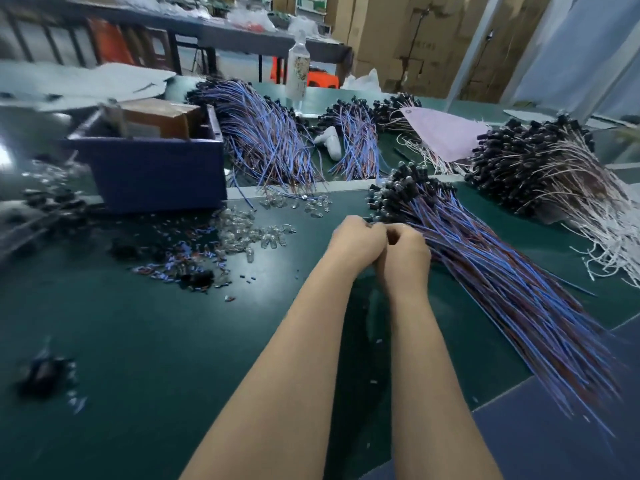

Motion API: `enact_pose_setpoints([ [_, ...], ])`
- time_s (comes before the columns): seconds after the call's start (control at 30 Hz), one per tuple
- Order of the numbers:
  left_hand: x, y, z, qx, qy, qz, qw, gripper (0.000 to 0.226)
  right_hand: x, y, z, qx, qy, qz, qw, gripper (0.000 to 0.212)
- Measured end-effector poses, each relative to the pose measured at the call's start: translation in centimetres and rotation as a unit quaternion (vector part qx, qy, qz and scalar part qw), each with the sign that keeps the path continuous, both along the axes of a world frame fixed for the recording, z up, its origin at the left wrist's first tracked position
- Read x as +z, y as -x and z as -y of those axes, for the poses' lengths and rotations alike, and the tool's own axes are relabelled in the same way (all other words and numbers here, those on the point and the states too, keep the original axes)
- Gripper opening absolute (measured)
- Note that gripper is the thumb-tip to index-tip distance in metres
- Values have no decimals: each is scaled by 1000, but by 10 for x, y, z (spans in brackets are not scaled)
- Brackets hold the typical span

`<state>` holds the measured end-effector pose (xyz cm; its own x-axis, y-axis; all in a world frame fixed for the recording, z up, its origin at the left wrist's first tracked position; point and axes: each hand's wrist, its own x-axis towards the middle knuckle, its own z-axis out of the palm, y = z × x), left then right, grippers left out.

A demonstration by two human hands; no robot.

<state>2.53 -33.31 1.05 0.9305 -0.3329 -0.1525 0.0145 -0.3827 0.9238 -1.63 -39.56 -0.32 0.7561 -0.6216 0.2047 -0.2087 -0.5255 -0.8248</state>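
Two bare forearms run up from the near edge of the bench (166,327) and meet over its middle. The left hand (356,242) and right hand (405,251) are pressed knuckle to knuckle. The fingers of both are curled inward, with the tips hidden behind the backs of the hands, so I cannot tell what they pinch, or whether they pinch anything.

They work at the socket end of the nearest wire bundle (485,268). It is a sheaf of blue and brown leads with black sockets, some capped with clear bulbs. Its heads lie just beyond the hands, and its tails fan out over the near right edge of the bench. Loose clear bulbs (249,233) are heaped to the left of the hands, and short wire scraps (180,261) lie nearer the left edge.

Judging by this layout, the step in hand is fitting or seating a bulb in one socket of that bundle, with both hands closing on the joint.

The next move probably calls for the left hand to open and reach left to the bulb heap for a single bulb. The right hand would meanwhile single out the next bare socket without dragging the sheaf out of line.

Farther back stand a blue box (156,168), a second blue-wired bundle (263,140), a white-wired bundle (554,178) toward the right edge, and a pink sheet (446,136).
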Motion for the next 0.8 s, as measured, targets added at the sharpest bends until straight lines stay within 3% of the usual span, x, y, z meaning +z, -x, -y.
enact_pose_setpoints([
  [0.23, 14, 2, -150, 230, -41, 142, 962, 27, 13, -23, -137, 233, 18, -3, 972, 11],
  [0.33, 16, 7, -211, 315, -19, 154, 936, 29, 7, -30, -201, 346, 78, -39, 934, 19],
  [0.4, 14, 8, -246, 364, -4, 149, 919, 29, 1, -34, -241, 402, 171, -64, 897, 28],
  [0.57, 0, 7, -309, 451, -12, 89, 888, 33, -16, -39, -315, 462, 216, -79, 857, 29],
  [0.67, -5, 7, -326, 465, -16, 52, 883, 47, -22, -42, -336, 459, 208, -117, 856, 35],
  [0.73, -6, 5, -331, 467, -11, 34, 883, 55, -23, -44, -345, 455, 152, -132, 868, 36],
  [0.8, -4, 5, -334, 469, 9, 27, 883, 58, -19, -44, -351, 453, 138, -129, 871, 27],
])
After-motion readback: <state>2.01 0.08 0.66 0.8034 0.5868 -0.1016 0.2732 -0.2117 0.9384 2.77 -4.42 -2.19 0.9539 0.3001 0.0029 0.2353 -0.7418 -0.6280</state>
